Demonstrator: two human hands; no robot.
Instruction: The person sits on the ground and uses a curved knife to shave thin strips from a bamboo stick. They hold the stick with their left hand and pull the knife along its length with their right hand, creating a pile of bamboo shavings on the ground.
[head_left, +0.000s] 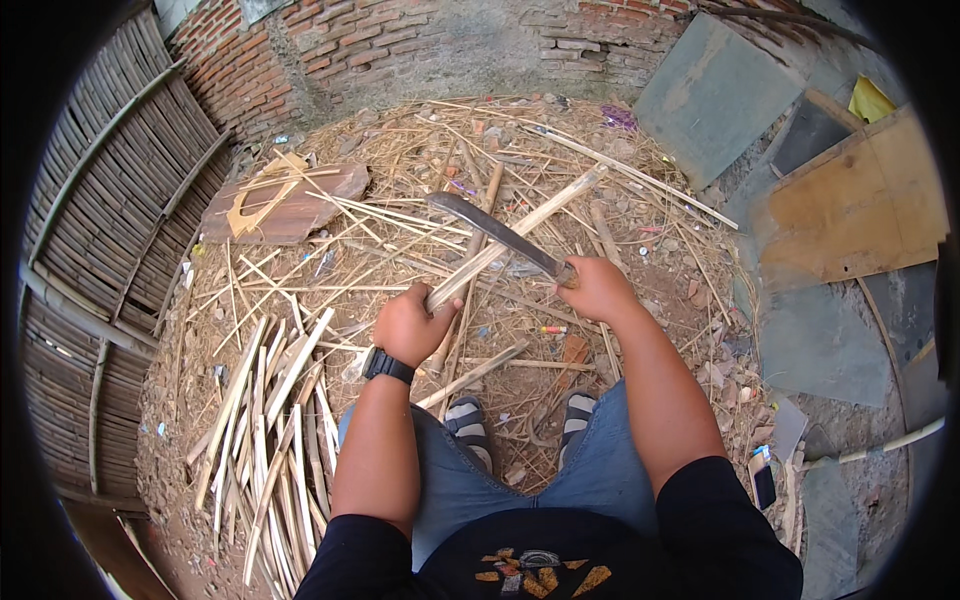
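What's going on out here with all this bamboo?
A person is sitting in a brick-walled yard. The left hand grips a long bamboo strip that slants up and away, and the right hand holds a machete whose blade lies across it. A pile of split strips lies on the ground to the left, with straw-like scraps scattered ahead.

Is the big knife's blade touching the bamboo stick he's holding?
Touching. In the head view the knife blade crosses the bamboo stick held by the left hand, with no gap visible where they meet.
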